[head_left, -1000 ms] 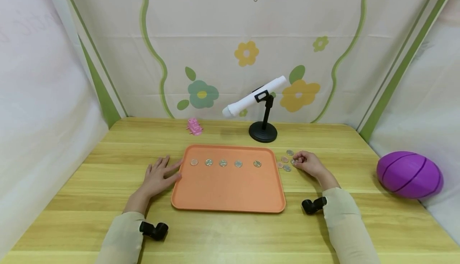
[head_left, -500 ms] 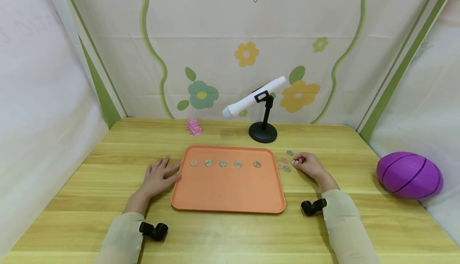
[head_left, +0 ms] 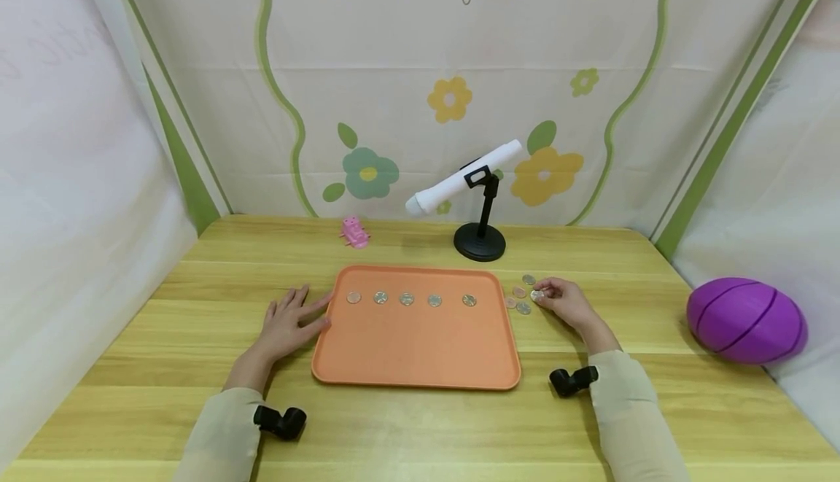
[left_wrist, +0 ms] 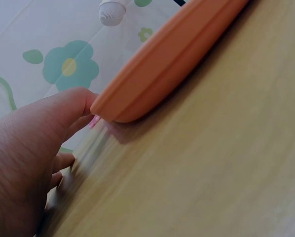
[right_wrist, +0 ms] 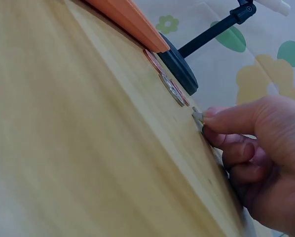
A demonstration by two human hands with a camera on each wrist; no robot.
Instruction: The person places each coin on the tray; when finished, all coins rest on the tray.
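Note:
An orange tray (head_left: 420,354) lies on the table, with several coins in a spaced row across its far half, from a coppery coin (head_left: 354,297) at the left to a silvery coin (head_left: 469,300) at the right. My left hand (head_left: 285,327) spreads its fingers on the table, thumb and forefinger touching the tray's left edge. Right of the tray, my right hand (head_left: 571,305) pinches a silvery coin (right_wrist: 198,116) between thumb and forefinger, its other fingers curled. Several loose coins lie close by, among them a silvery coin (head_left: 523,308) and a coppery coin (head_left: 519,292).
Behind the tray stands a white microphone (head_left: 462,178) on a black stand (head_left: 480,241). A small pink toy (head_left: 355,232) sits near the table's back edge. At the far right is a purple ball (head_left: 747,320). A flowered curtain (head_left: 394,103) hangs behind.
The pinched coin now shows slightly more of its face at my right fingertips, which have shifted a little. My left hand, the tray and the coins in it stay put.

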